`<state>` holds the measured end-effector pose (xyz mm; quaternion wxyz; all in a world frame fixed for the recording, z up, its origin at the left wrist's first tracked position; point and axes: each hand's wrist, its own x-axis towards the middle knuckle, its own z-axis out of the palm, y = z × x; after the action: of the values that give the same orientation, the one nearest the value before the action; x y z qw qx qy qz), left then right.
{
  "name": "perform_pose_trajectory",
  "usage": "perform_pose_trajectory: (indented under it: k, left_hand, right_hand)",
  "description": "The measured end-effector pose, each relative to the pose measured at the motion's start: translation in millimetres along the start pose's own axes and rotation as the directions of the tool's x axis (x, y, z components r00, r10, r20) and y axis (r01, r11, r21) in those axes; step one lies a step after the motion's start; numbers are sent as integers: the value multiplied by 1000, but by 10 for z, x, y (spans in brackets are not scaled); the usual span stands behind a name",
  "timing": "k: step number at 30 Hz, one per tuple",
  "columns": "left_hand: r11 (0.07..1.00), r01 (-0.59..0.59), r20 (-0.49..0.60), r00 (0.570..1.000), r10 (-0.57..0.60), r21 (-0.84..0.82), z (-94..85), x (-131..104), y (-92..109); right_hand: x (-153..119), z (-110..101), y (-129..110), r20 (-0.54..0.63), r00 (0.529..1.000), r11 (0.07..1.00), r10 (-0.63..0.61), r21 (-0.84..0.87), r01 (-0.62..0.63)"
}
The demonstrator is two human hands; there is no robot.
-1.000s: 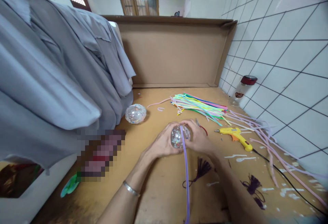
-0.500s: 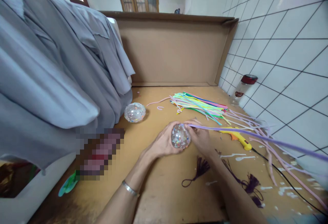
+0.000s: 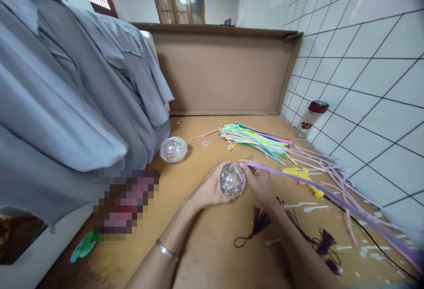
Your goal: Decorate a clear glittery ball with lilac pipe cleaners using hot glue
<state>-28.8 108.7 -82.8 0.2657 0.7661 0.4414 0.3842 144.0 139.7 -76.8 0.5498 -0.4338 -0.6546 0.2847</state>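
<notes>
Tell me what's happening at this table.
A person's left hand cups a clear round ball with multicoloured flecks. The right hand pinches a long fuzzy purple strip at its top edge; whether it is attached is unclear. The strip trails right past a yellow plastic glue gun. A second clear flecked ball sits on the tan tabletop to the left.

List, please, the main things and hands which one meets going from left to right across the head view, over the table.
Green object, loose clear ball, left hand, held clear ball, right hand, yellow glue gun.
</notes>
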Motion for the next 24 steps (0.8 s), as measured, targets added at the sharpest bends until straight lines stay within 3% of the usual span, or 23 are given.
perform_pose_trajectory:
  k: [7,24]
  left_hand:
    - [1000,4,13,1000,-4,10,7,4,-31]
    - [996,-85,27,996,85,13,-23,5,-60]
  right_hand:
    - [26,-53,-138,113,989,990,-98,-90,109]
    - [13,-43,-143,162,982,992,-100,-61,111]
